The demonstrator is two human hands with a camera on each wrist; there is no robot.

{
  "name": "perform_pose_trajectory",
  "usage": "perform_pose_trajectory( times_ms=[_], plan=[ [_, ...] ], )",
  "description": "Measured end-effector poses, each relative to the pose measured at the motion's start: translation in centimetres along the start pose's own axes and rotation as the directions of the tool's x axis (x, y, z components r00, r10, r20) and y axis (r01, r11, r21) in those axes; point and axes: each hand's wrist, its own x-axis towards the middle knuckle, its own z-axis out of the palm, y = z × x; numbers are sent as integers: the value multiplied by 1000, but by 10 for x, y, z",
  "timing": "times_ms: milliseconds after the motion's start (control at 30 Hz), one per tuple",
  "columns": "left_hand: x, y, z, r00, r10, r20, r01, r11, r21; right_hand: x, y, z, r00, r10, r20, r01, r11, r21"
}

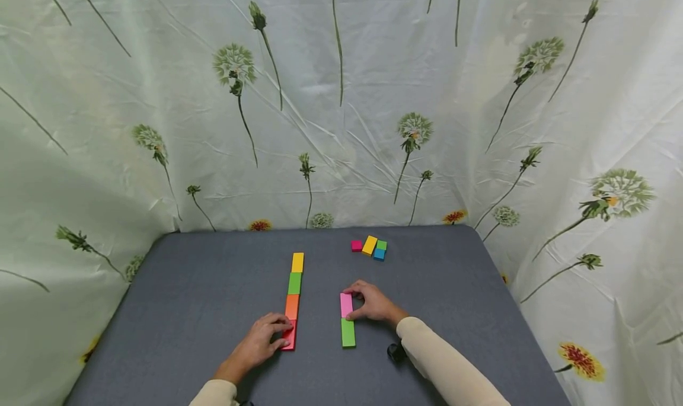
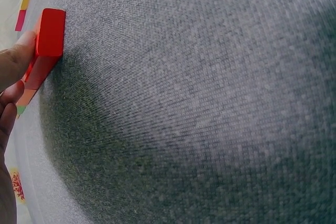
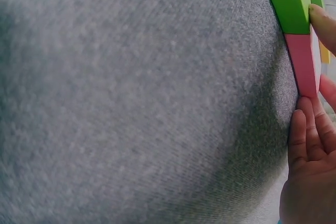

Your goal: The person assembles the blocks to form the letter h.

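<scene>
In the head view my left hand is at the near end of a row of blocks, its thumb and fingertips gripping the red block. Beyond that block, end to end, lie an orange block, a green block and a yellow block. To the right, my right hand holds a pink block lengthwise, fingers at its far end and thumb near its near end. A second green block meets the pink one's near end. The right wrist view shows these two blocks lined up on the cloth.
Toward the back of the grey table sits a small cluster: a crimson block, a tilted yellow block, a small green block and a blue block. A flower-patterned curtain hangs behind the table and at both sides.
</scene>
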Motion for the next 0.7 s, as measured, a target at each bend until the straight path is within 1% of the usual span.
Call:
perform_pose_trajectory(
  times_ms=[200, 333, 500, 700],
  plan=[
    [-1, 0, 0, 1000, 13, -15, -13, 1000, 8, -1, 0, 1, 1000, 16, -4, -16, 998, 55],
    [0, 0, 0, 1000, 9, -8, -9, 1000, 5, -1, 1, 1, 1000, 24, -4, -24, 997, 70],
    [1, 1, 0, 1000, -13, 13, 13, 1000, 5, -2, 1, 0, 1000, 19, -9, -18, 997, 76],
    [1, 3, 0, 998, -53, 33, 53, 999, 7, -2, 0, 0, 1000, 24, -8, -23, 997, 74]
  ],
)
